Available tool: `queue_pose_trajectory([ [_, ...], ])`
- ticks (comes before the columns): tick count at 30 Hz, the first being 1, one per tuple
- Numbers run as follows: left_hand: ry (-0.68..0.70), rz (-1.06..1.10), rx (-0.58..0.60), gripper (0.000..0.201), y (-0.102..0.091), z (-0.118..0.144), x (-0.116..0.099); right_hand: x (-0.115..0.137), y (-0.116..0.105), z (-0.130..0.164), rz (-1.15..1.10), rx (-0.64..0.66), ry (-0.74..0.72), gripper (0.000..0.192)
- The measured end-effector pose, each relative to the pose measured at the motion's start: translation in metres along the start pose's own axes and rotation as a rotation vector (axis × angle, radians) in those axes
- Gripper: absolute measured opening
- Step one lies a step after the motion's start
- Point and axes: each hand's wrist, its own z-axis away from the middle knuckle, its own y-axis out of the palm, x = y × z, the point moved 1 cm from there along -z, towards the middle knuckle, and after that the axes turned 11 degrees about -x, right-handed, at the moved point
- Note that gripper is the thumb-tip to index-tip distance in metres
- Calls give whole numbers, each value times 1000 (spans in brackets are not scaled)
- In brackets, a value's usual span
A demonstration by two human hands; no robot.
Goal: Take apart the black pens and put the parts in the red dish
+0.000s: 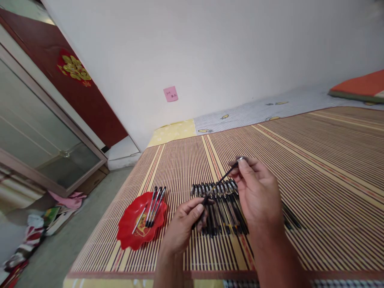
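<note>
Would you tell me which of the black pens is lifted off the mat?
The pen held between the left hand and right hand; the row lies on the mat, others on the red plate.

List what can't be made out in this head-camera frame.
- Row of black pens on the striped bamboo mat: its right end is hidden behind the right hand.
- Thin black pen part held between the right hand and the left hand: too small to identify.
- Pink sticky note: writing too small.
- Red scalloped plastic plate: central design covered by pens.
</note>
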Motion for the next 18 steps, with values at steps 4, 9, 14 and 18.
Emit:
queue_pose_trajectory([
  [4,17,-6,22,28,1,-1,-2,0,-3,0,67,23,-28,15],
  [9,17,-36,-2,27,0,0,-1,2,-4,1,116,55,-84,14],
  [14,-1,-21,40,23,5,6,-5,-1,-4,2,115,161,-30,14],
  [18,-40,105,79,27,15,11,-11,-4,-2,4,119,309,107,15],
])
